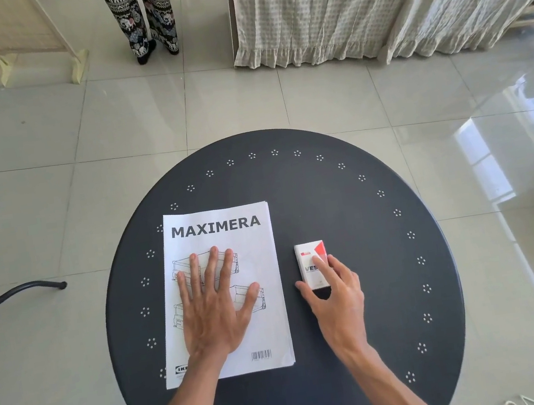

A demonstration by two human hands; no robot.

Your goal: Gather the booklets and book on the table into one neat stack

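MAXIMERA booklets (219,240) stacked on round table (346,211); your left hand (214,309) flat on top, fingers spread. Your right hand (336,291) pinches small book (311,263) beside stack.

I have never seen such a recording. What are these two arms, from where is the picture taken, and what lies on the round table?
There is no machine here. The arms belong to a person who wears a camera on the head, so the one picture looks forward and down at their own hands. On the dark round table lies a large white booklet titled MAXIMERA; several sheet edges show, so it may be a pile. The left hand rests flat and open on it. To its right, apart from it, lies a small white and red book. The right hand has fingers on its cover and thumb at its near edge, not lifting it yet.
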